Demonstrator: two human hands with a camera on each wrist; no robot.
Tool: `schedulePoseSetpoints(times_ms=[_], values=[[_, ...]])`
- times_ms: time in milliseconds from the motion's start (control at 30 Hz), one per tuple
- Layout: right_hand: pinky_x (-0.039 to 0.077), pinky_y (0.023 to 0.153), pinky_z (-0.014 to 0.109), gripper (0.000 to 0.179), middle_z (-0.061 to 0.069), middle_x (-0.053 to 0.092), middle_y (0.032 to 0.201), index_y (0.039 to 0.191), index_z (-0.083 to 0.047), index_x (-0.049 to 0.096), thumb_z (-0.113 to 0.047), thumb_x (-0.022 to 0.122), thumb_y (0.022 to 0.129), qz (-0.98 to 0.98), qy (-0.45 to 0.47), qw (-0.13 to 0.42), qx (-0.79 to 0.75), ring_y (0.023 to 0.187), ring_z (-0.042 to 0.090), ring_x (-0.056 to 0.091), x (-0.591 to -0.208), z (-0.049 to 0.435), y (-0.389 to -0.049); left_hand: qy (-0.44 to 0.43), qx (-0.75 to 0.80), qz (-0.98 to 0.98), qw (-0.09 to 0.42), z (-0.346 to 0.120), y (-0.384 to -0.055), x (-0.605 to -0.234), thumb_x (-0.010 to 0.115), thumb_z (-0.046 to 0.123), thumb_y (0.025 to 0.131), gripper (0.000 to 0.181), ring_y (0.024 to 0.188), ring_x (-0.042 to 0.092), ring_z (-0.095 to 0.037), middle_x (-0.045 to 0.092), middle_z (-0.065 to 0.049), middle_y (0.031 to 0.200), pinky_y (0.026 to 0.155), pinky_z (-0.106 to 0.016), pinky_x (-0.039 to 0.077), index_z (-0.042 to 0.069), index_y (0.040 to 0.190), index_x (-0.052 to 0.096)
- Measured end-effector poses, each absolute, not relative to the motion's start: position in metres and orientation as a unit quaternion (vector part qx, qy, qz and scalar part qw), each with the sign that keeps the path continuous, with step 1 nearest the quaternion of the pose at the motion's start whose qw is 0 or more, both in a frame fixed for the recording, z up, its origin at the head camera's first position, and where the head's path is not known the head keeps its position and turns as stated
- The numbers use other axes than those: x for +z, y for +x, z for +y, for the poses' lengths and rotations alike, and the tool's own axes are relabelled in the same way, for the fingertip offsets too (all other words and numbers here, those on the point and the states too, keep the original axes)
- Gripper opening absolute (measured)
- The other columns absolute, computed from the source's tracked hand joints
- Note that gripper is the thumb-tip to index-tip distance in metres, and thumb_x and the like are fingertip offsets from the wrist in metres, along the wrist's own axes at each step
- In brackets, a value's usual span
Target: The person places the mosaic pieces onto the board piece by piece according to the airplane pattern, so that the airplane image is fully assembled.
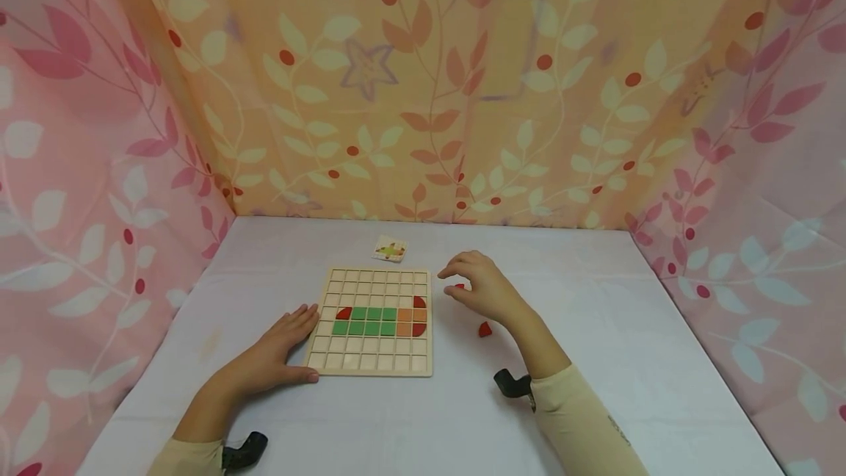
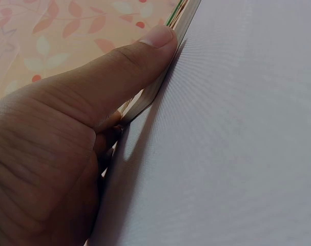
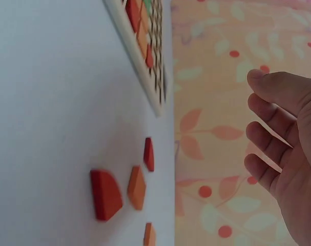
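A wooden grid board (image 1: 366,364) lies on the table, holding green squares (image 1: 373,320), orange squares (image 1: 405,322) and rounded red pieces (image 1: 419,329). My left hand (image 1: 274,351) rests at its near left corner, fingers along the left side. In the left wrist view the thumb (image 2: 140,59) lies against the board's edge (image 2: 145,102). To the right of the board my right hand (image 1: 481,286) hovers over a partly hidden red piece (image 1: 460,286). Its fingers are loosely bent, thumb apart, with nothing between them. Nearer the wrist lies another red piece (image 1: 485,329).
In the right wrist view, loose orange pieces (image 3: 137,188) lie near a red piece (image 3: 106,196). A small picture card (image 1: 390,248) lies behind the board. White cloth covers the table (image 1: 595,314), and patterned curtains (image 1: 423,94) hang around it. Black wrist mounts (image 1: 510,383) stick out at both sleeves.
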State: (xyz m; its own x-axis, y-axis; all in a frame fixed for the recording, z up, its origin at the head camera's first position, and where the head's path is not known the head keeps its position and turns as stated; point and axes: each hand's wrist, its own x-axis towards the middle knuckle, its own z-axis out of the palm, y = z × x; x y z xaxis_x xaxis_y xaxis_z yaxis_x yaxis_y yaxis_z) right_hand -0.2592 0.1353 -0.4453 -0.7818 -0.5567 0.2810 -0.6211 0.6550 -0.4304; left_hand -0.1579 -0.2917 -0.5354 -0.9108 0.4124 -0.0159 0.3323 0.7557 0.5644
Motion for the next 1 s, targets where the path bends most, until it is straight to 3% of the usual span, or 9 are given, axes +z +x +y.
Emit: schedulePoseSetpoints(times_ms=[433,1000], values=[[0.048,0.107,0.047,0.023,-0.002,0.069,0.115,0.114,-0.012,0.078,-0.014,0.079,0.090,-0.915,0.279,0.028,0.290,0.119,0.023,0.056,-0.472,0.159,-0.276,0.192,0.288,0.935,0.073,-0.291,-0.157,-0.536,0.081,0.067,0.071,0.119,0.160,0.010,-0.031,0.019,-0.002,0.172,0.115,-0.005,-0.012,0.010,0.162,0.029],[0.046,0.107,0.047,0.026,0.000,0.069,0.116,0.115,-0.013,0.077,-0.016,0.077,0.090,-0.927,0.250,-0.024,0.278,0.117,0.024,0.055,-0.495,0.164,-0.297,0.195,0.285,0.936,0.069,-0.291,-0.158,-0.536,0.080,0.069,0.071,0.119,0.160,0.010,-0.030,0.019,0.000,0.172,0.118,-0.008,-0.011,0.012,0.162,0.029]])
